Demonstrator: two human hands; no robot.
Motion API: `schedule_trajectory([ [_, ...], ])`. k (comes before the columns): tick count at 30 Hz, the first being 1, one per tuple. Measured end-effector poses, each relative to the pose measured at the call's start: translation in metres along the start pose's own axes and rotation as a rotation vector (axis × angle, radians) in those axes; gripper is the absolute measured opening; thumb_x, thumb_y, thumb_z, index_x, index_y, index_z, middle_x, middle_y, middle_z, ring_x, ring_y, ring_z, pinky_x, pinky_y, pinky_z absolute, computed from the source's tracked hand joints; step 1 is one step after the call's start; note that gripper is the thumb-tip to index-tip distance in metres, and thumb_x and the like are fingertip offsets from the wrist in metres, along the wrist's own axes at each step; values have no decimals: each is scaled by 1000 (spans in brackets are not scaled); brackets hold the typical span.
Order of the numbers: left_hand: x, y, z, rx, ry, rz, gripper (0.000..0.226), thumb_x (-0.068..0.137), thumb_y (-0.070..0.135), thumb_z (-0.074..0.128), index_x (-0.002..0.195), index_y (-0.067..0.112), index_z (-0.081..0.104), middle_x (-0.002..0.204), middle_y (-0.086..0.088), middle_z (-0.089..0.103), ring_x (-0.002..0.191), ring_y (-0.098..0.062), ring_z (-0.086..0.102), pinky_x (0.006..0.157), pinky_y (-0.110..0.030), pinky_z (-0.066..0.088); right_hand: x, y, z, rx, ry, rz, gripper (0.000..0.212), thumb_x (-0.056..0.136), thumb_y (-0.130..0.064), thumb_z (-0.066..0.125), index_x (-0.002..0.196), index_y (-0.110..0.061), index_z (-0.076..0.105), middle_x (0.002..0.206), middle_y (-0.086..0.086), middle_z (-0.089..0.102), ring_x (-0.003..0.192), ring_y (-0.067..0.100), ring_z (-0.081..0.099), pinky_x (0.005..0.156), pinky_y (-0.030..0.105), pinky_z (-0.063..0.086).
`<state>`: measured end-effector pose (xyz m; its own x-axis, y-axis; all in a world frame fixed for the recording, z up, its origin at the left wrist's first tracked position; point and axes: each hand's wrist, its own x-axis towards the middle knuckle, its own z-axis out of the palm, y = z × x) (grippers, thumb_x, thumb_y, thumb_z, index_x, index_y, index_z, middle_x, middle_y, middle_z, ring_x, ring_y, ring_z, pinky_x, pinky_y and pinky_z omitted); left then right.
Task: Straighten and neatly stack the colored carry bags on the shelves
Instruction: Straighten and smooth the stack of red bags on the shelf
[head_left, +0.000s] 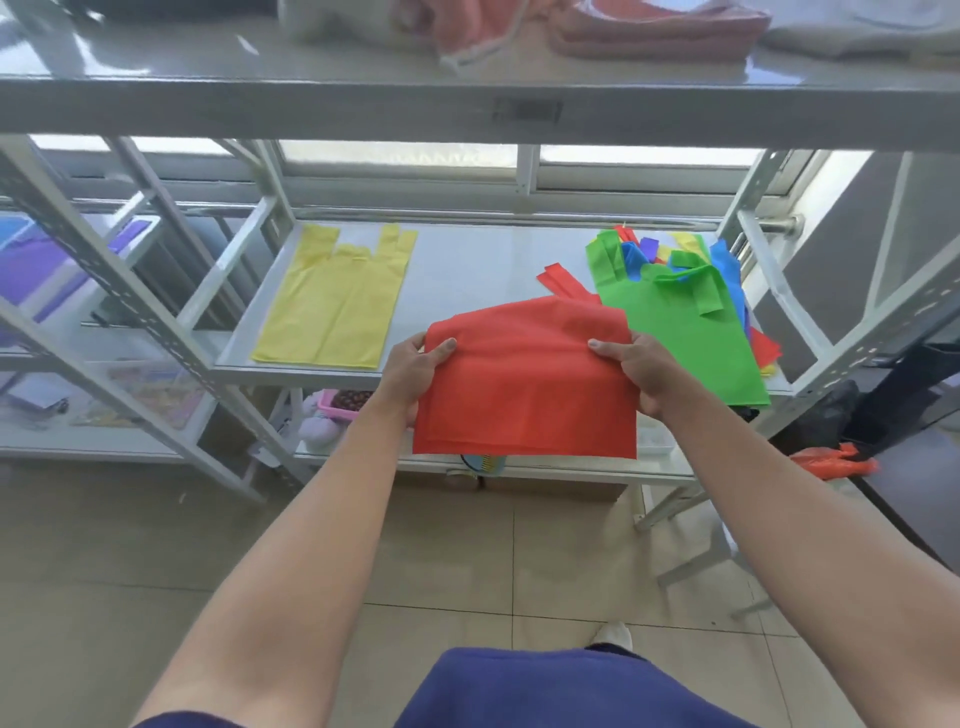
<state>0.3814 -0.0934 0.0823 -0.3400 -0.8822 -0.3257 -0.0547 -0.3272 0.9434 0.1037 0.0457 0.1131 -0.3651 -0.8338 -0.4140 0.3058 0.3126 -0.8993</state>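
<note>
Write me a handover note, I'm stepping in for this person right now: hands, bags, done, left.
The left hand and right hand each grip a side of the red bag, held at the front of the middle shelf.
The yellow bag lies flat on the shelf's left, apparently straightened.
A messy pile sits at the right, green bag on top, blue, yellow and red ones under it.
Left: probably lay red on yellow, then straighten and stack the pile.

I hold a red bag (524, 384). A yellow bag (337, 301) lies on the pale grey shelf (467, 260). The top bag (685, 332) of the pile is green, with blue, red and yellow bits under it. My clothes (545, 691) are dark blue. The floor (104, 571) is beige.
</note>
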Motion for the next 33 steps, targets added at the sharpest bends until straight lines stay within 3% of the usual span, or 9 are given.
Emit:
schedule_trajectory([
  [5, 12, 15, -42, 22, -11, 10, 40, 92, 23, 78, 130, 17, 67, 119, -11, 74, 100, -29, 75, 84, -46, 63, 9, -7, 36, -43, 2, 20, 34, 93, -10, 73, 127, -11, 66, 103, 12, 75, 77, 22, 74, 68, 39, 63],
  [9, 30, 17, -52, 5, 6, 5, 43, 94, 19, 75, 135, 19, 63, 118, -9, 74, 95, -24, 75, 71, -36, 62, 31, -16, 53, -87, 6, 15, 39, 92, -12, 74, 131, -9, 65, 115, 15, 75, 85, 25, 75, 72, 39, 62],
  [16, 103, 59, -41, 102, 25, 113, 47, 96, 14, 71, 142, 17, 57, 124, -13, 70, 101, -28, 72, 87, -45, 62, 102, -56, 66, -106, 16, -68, 26, 95, -4, 67, 120, -12, 67, 100, 9, 75, 78, 20, 72, 75, 39, 64],
  [18, 129, 81, -38, 165, 60, 216, 47, 95, 14, 71, 140, 17, 58, 119, -11, 71, 93, -22, 73, 79, -38, 63, 128, -74, 70, -104, 24, -151, 21, 95, -3, 67, 111, -16, 69, 94, 6, 75, 76, 18, 71, 79, 40, 63],
  [22, 166, 106, -36, 181, 65, 311, 43, 94, 15, 72, 132, 33, 62, 103, -13, 75, 76, -18, 73, 65, -32, 62, 165, -86, 69, -50, 57, -293, 20, 94, -6, 68, 110, -18, 70, 104, 7, 77, 87, 20, 73, 79, 37, 63],
  [26, 197, 71, -31, 289, 129, 250, 43, 97, 16, 71, 138, 19, 59, 95, -8, 73, 68, -11, 69, 56, -23, 56, 199, -60, 60, -206, 149, -316, 21, 92, -12, 72, 112, -17, 72, 97, 1, 76, 79, 11, 71, 73, 28, 58],
  [28, 219, 41, -31, 352, 157, 185, 47, 96, 17, 71, 141, 12, 59, 99, -11, 72, 75, -15, 68, 63, -22, 55, 226, -41, 50, -294, 181, -290, 23, 86, -18, 75, 109, -20, 72, 100, 1, 77, 84, 15, 72, 80, 34, 60],
  [30, 239, 13, -31, 392, 192, 127, 50, 96, 19, 71, 143, 12, 58, 112, -13, 70, 91, -21, 68, 79, -29, 56, 256, -18, 40, -307, 181, -190, 29, 83, -19, 76, 111, -19, 71, 108, 6, 77, 91, 23, 73, 87, 43, 62],
  [33, 253, -19, -27, 446, 248, 95, 45, 97, 28, 69, 139, 12, 61, 127, -7, 66, 110, -23, 65, 99, -36, 53, 277, 19, 36, -339, 143, -29, 36, 90, -7, 70, 125, -10, 65, 116, 12, 75, 81, 20, 71, 67, 34, 60],
])
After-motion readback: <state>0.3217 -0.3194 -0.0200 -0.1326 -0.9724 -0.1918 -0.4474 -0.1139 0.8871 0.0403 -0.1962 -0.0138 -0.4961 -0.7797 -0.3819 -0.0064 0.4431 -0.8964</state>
